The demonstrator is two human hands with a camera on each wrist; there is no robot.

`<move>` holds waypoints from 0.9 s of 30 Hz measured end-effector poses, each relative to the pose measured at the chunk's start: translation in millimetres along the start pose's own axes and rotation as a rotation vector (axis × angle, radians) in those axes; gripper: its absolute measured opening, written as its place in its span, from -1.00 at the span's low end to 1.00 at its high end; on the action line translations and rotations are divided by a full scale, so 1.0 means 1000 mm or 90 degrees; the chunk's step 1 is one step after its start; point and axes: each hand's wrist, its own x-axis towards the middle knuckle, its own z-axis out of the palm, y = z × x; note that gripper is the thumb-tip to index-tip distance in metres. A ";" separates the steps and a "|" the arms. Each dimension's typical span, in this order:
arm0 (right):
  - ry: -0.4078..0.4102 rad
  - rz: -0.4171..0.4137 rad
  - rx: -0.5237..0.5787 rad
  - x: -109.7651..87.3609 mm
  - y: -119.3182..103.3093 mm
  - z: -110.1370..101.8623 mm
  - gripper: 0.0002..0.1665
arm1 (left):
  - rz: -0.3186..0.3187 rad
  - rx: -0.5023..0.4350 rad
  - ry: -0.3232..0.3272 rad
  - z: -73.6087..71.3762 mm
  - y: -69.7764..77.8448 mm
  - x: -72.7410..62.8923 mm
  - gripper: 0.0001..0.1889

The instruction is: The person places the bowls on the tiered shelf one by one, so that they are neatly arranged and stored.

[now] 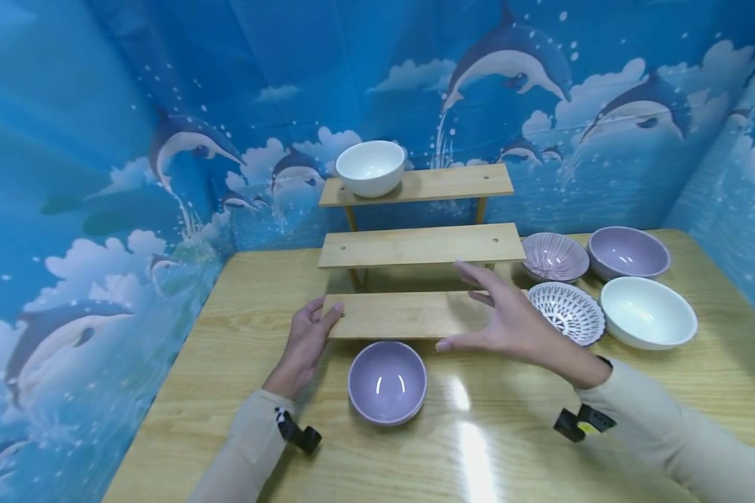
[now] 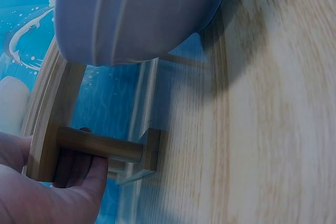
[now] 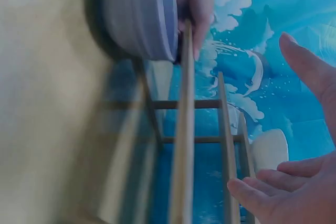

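Observation:
A three-tier wooden display stand (image 1: 421,248) stands on the table. My left hand (image 1: 304,346) grips the left end of its lowest shelf, thumb on top; in the left wrist view the fingers curl underneath beside a wooden leg (image 2: 100,144). My right hand (image 1: 509,318) hovers near the right part of that shelf, thumb and fingers spread apart, holding nothing. Just in front of the stand sits a purple bowl (image 1: 386,388), upright on the table, untouched by either hand. A white bowl (image 1: 371,171) rests at the left of the top shelf.
Right of the stand are a streaked purple bowl (image 1: 554,257), a plain purple bowl (image 1: 628,253), a white openwork bowl (image 1: 566,313) and a pale white bowl (image 1: 649,314). A blue dolphin-print cloth (image 1: 289,70) hangs behind and at both sides of the wooden table (image 1: 239,307).

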 end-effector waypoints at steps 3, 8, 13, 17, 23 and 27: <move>0.003 -0.013 0.016 -0.020 0.006 0.006 0.29 | -0.001 -0.007 -0.005 -0.001 0.000 0.000 -0.24; 0.007 -0.044 0.028 -0.046 0.012 0.018 0.21 | 0.001 -0.012 -0.007 -0.003 0.000 0.000 -0.22; -0.014 -0.043 0.044 -0.057 0.016 0.036 0.17 | -0.005 -0.008 -0.002 -0.005 0.000 -0.001 -0.20; -0.041 -0.034 0.058 -0.059 0.022 0.052 0.18 | -0.008 -0.009 -0.002 -0.004 0.000 0.000 -0.20; -0.078 -0.021 0.068 -0.054 0.032 0.070 0.28 | 0.005 -0.028 -0.016 -0.002 0.000 0.001 -0.21; -0.091 -0.010 0.040 -0.049 0.033 0.082 0.39 | 0.004 -0.029 -0.019 -0.001 0.000 0.001 -0.23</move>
